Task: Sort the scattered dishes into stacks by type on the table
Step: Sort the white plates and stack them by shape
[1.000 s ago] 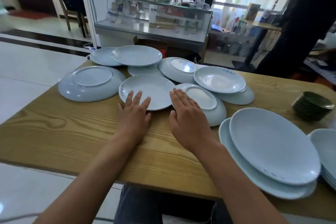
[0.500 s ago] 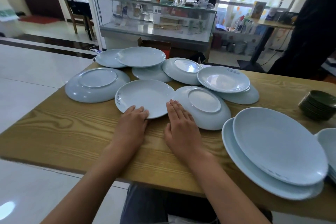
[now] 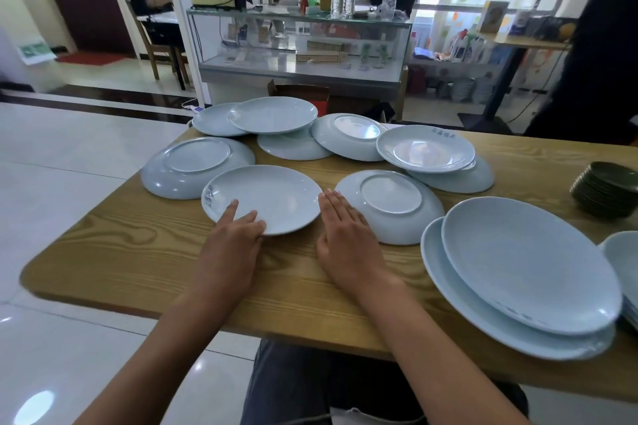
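Observation:
Several pale blue plates lie scattered on the wooden table (image 3: 138,252). My left hand (image 3: 229,252) grips the near rim of an upright plate (image 3: 269,193) that lies flat in front of me. My right hand (image 3: 348,241) rests palm down on the table, fingers straight, touching the rim of an upside-down plate (image 3: 397,214). Another upside-down plate (image 3: 193,169) sits at the left. Further back lie overlapping plates (image 3: 276,114) and an upright plate (image 3: 426,148) on top of another. Two large oval plates (image 3: 524,266) are stacked at the right.
A stack of small dark green saucers (image 3: 607,190) stands at the far right. Pale dishes (image 3: 623,259) are cut off by the right edge. Behind the table stands a glass display counter (image 3: 300,45); a person in dark clothes (image 3: 593,55) stands at the back right.
The upright plate has slid left, away from the upside-down plate it overlapped, with my left hand on its rim. My right hand has drawn back a little toward me.

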`<action>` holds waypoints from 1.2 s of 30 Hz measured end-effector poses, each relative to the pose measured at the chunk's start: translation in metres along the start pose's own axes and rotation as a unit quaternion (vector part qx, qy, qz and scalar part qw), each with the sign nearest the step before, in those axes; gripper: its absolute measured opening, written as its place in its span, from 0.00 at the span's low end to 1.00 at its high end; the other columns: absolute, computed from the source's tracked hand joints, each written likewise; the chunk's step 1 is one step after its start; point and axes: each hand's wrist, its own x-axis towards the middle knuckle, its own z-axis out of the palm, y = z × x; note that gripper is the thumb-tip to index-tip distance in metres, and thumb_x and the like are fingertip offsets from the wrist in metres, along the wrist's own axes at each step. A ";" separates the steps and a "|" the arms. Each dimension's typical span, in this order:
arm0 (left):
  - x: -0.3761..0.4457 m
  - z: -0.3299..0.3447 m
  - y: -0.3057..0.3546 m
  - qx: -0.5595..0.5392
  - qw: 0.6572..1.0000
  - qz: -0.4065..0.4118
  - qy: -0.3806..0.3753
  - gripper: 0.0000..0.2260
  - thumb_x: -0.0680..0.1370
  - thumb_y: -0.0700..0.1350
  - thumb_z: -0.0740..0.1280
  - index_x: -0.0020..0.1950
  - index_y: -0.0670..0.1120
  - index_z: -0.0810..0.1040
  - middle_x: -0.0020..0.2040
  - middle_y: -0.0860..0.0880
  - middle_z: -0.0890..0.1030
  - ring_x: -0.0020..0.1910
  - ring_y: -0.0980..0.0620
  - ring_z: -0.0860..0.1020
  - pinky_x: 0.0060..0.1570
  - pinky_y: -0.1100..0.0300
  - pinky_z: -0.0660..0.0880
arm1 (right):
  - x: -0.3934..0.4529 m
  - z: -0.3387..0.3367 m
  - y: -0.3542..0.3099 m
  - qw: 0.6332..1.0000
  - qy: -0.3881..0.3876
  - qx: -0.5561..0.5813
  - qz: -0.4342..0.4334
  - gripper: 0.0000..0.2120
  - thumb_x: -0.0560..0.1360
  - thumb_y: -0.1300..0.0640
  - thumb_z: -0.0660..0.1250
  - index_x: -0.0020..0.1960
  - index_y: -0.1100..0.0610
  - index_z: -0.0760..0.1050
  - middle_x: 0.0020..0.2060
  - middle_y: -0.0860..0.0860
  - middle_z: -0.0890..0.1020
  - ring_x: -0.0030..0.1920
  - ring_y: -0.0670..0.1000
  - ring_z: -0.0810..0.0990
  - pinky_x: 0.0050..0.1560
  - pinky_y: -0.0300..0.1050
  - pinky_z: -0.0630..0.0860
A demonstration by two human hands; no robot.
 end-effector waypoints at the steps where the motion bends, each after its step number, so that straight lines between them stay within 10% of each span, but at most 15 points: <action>1: -0.001 -0.002 0.002 -0.001 1.000 0.004 0.007 0.07 0.75 0.32 0.66 0.50 0.37 0.82 0.62 0.39 0.79 0.72 0.36 0.64 0.65 0.46 0.68 | -0.001 -0.001 -0.001 1.000 0.007 0.001 -0.009 0.29 0.78 0.61 0.58 0.77 0.59 0.56 0.77 0.55 0.59 0.77 0.51 0.54 0.73 0.41 0.46; 14: -0.007 -0.021 0.048 -0.008 0.985 0.165 0.053 0.13 0.74 0.43 0.67 0.56 0.39 0.81 0.62 0.40 0.78 0.71 0.37 0.65 0.64 0.46 0.65 | -0.029 -0.058 0.002 0.982 0.156 -0.027 -0.105 0.10 0.74 0.62 0.71 0.54 0.56 0.82 0.54 0.52 0.84 0.67 0.56 0.74 0.68 0.54 0.68; 26: -0.007 -0.010 0.136 -0.125 0.952 0.278 0.035 0.25 0.74 0.55 0.61 0.69 0.46 0.73 0.67 0.50 0.75 0.71 0.53 0.66 0.66 0.52 0.67 | -0.106 -0.137 0.058 0.969 0.185 -0.142 -0.082 0.11 0.71 0.62 0.75 0.52 0.56 0.84 0.52 0.51 0.85 0.59 0.53 0.80 0.57 0.52 0.78; 36: -0.015 0.030 0.168 -0.129 0.938 0.322 -0.015 0.39 0.70 0.29 0.69 0.77 0.48 0.58 0.74 0.49 0.64 0.73 0.52 0.61 0.71 0.43 0.63 | -0.186 -0.156 0.099 0.968 0.167 -0.181 -0.039 0.21 0.83 0.51 0.52 0.53 0.56 0.83 0.54 0.51 0.84 0.59 0.54 0.81 0.59 0.52 0.76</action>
